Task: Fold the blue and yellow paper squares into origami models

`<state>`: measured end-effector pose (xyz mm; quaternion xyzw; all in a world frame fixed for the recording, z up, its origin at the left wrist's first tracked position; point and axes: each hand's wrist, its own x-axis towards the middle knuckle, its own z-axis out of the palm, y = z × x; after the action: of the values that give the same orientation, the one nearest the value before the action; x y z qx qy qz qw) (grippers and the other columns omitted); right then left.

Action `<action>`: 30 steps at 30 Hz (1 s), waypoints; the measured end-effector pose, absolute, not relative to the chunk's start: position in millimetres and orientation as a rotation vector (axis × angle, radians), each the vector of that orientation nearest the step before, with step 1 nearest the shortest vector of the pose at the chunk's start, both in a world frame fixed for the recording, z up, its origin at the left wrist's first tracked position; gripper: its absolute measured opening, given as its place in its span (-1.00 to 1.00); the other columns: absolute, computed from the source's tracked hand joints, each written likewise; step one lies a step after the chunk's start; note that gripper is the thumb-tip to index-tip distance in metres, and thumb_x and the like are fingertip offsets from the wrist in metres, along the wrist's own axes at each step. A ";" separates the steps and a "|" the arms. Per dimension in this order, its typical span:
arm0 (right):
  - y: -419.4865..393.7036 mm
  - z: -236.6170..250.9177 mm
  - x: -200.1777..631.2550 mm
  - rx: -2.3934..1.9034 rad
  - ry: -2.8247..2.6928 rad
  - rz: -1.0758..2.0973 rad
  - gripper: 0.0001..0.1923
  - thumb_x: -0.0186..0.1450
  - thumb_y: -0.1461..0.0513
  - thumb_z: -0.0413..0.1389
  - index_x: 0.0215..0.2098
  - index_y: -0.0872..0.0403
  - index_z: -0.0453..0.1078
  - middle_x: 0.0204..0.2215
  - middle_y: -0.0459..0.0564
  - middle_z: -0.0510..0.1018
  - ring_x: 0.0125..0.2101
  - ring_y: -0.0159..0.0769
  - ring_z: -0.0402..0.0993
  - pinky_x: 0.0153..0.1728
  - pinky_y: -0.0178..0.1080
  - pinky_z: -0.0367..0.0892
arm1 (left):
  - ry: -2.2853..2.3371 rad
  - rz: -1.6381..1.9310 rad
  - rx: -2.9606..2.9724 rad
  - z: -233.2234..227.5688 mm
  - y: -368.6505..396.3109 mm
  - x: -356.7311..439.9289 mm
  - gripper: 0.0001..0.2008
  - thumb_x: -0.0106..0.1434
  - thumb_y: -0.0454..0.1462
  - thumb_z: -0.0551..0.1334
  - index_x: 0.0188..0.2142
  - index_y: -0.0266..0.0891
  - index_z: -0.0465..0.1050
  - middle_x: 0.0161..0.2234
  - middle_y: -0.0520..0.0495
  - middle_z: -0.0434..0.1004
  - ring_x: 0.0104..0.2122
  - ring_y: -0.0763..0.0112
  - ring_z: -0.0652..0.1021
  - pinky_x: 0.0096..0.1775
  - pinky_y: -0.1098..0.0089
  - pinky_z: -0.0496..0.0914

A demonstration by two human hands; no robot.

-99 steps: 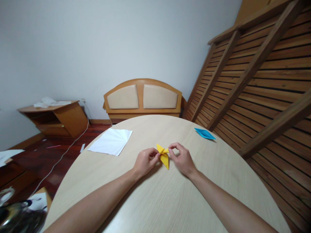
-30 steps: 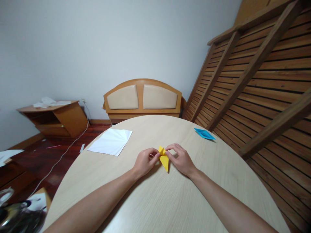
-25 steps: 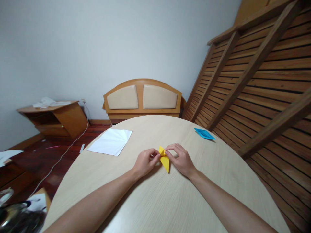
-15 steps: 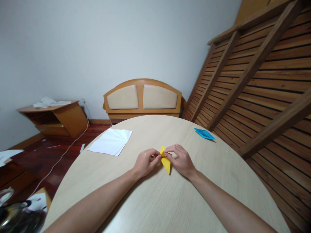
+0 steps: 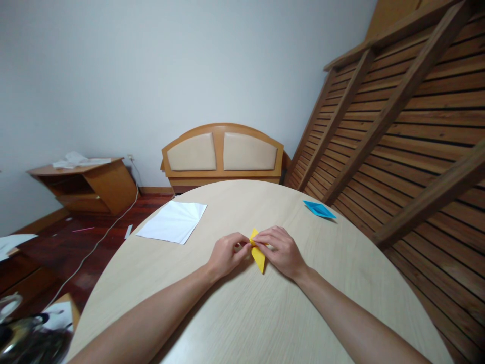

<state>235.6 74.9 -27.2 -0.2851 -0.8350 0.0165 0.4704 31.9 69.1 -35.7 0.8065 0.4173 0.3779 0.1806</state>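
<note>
A folded piece of yellow paper [image 5: 258, 259] is between my two hands, over the middle of the round table [image 5: 242, 323]. Its lower end tapers to a point toward me, and a small tip shows above my fingers. My left hand [image 5: 229, 255] pinches its left side between thumb and fingers. From the right, my right hand [image 5: 281, 251] grips it with thumb and fingers close to the left fingertips. The fingers hide the paper's middle.
On the table's left lies a creased white sheet [image 5: 172, 221]; at the right rests a folded blue paper boat shape [image 5: 319, 209]. Beyond stand a headboard [image 5: 223, 172], a wooden cabinet [image 5: 102, 189] and a leaning slatted frame [image 5: 394, 126]. A cable [image 5: 89, 254] crosses the floor.
My right fingers have shifted slightly left across the yellow paper, nearer the left fingertips. The paper's lower point has moved slightly left. My left hand stays in place.
</note>
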 end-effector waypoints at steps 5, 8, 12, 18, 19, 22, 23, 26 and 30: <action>75.0 -28.0 237.3 -0.697 -2.069 -0.004 -0.86 0.36 0.26 0.16 -0.16 -0.08 0.54 -0.27 -0.05 0.64 -0.25 -0.21 0.52 -0.18 -0.10 0.34 | 1.179 1.057 2.279 -35.8 69.4 31.6 -0.80 0.34 -0.21 0.16 -0.27 -0.22 0.55 -0.33 -0.07 0.62 -0.36 0.38 0.56 -0.28 0.41 0.42; 74.5 -27.8 238.2 -0.688 -2.096 -0.032 -0.84 0.36 0.26 0.16 -0.14 -0.09 0.54 -0.27 -0.05 0.64 -0.26 -0.21 0.52 -0.19 -0.10 0.33 | 1.176 1.051 2.286 -35.6 68.9 31.4 -0.80 0.35 -0.21 0.16 -0.27 -0.21 0.54 -0.33 -0.07 0.62 -0.36 0.39 0.56 -0.27 0.42 0.42; 73.6 -26.9 237.5 -0.689 -2.117 -0.038 -0.85 0.37 0.25 0.15 -0.14 -0.09 0.53 -0.26 -0.05 0.64 -0.24 -0.20 0.52 -0.19 -0.09 0.33 | 1.162 1.072 2.304 -36.0 68.4 32.3 -0.82 0.35 -0.22 0.18 -0.27 -0.21 0.54 -0.34 -0.05 0.61 -0.37 0.40 0.56 -0.28 0.44 0.41; 73.2 -26.9 235.3 -0.671 -2.089 0.013 -0.91 0.37 0.28 0.13 -0.18 -0.03 0.47 -0.30 -0.04 0.64 -0.25 -0.20 0.53 -0.18 -0.10 0.34 | 1.159 1.083 2.302 -35.6 68.7 33.0 -0.83 0.34 -0.23 0.19 -0.29 -0.22 0.53 -0.35 -0.04 0.61 -0.38 0.41 0.56 -0.30 0.45 0.39; 73.1 -27.1 235.0 -0.673 -2.080 0.017 -0.91 0.37 0.28 0.13 -0.19 -0.03 0.45 -0.31 -0.04 0.63 -0.26 -0.19 0.53 -0.19 -0.10 0.34 | 1.154 1.079 2.305 -35.2 68.6 32.8 -0.83 0.34 -0.23 0.19 -0.29 -0.22 0.53 -0.35 -0.04 0.61 -0.38 0.41 0.56 -0.30 0.45 0.39; 72.3 -27.5 234.1 -0.681 -2.049 0.017 -0.92 0.36 0.28 0.13 -0.19 -0.03 0.41 -0.33 -0.03 0.61 -0.29 -0.17 0.52 -0.22 -0.10 0.35 | 1.151 1.061 2.312 -34.2 68.2 32.5 -0.83 0.34 -0.21 0.19 -0.29 -0.22 0.54 -0.36 -0.04 0.61 -0.38 0.40 0.55 -0.30 0.44 0.39; 72.0 -27.7 233.7 -0.684 -2.043 0.017 -0.91 0.36 0.29 0.13 -0.19 -0.02 0.40 -0.34 -0.02 0.61 -0.29 -0.17 0.52 -0.22 -0.10 0.36 | 1.150 1.059 2.307 -34.1 68.0 32.7 -0.83 0.34 -0.21 0.19 -0.29 -0.22 0.54 -0.35 -0.04 0.61 -0.38 0.40 0.55 -0.30 0.44 0.39; 71.0 -28.3 232.8 -0.687 -2.037 0.021 -0.90 0.36 0.31 0.12 -0.18 -0.02 0.38 -0.33 -0.03 0.60 -0.29 -0.18 0.52 -0.22 -0.11 0.37 | 1.131 1.068 2.277 -34.4 67.7 33.4 -0.83 0.35 -0.21 0.19 -0.23 -0.22 0.54 -0.33 -0.05 0.61 -0.37 0.41 0.56 -0.28 0.45 0.41; 71.1 -29.9 232.3 -0.667 -2.049 0.023 -0.89 0.36 0.31 0.12 -0.16 -0.01 0.36 -0.33 -0.03 0.59 -0.30 -0.19 0.51 -0.22 -0.12 0.38 | 1.080 1.109 2.283 -34.6 67.3 33.3 -0.81 0.37 -0.21 0.17 -0.20 -0.23 0.53 -0.33 -0.05 0.61 -0.36 0.41 0.56 -0.28 0.45 0.43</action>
<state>232.3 71.1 -29.9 -0.2727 -0.8375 0.0093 0.4735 33.3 67.3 -34.6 0.8126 0.3845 0.3947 0.1902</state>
